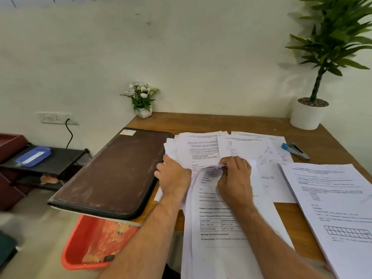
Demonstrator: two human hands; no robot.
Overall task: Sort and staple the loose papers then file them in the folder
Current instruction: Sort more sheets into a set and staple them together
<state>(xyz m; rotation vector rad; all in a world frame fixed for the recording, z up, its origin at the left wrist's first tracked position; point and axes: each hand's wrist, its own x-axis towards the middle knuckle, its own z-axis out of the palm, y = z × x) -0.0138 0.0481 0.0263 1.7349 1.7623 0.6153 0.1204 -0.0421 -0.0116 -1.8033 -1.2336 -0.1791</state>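
Pale wall and a wooden worktop (201, 121) frame the head view, where a person sorts printed sheets. Near the middle, the right hand (234, 178) pinches the top edge of a bundle of pages (221, 228), fingers curled over the bent corner, apparently to hold the sheets together while they are squared or leafed through. The left hand (173, 176) rests flat on the sheets just left of the bundle, fingers fairly straight and grasping nothing, seemingly steadying the loose papers (201, 150) fanned out behind. A second stack (332, 208) lies at the near right, set apart as if already sorted. The folder (112, 172), brown and closed, sits at the left with its near end overhanging the worktop's edge; it must be opened before filing. The stapler (295, 151), blue and grey, lies at the far right, beyond the spread sheets and well apart from both hands, so reaching it means crossing the papers. At the back stand a small flower pot (143, 101) and a large potted plant (312, 109). Below the folder's overhang sits a red tray (90, 238); a dark shelf (60, 156) at far left carries a blue case (33, 156).
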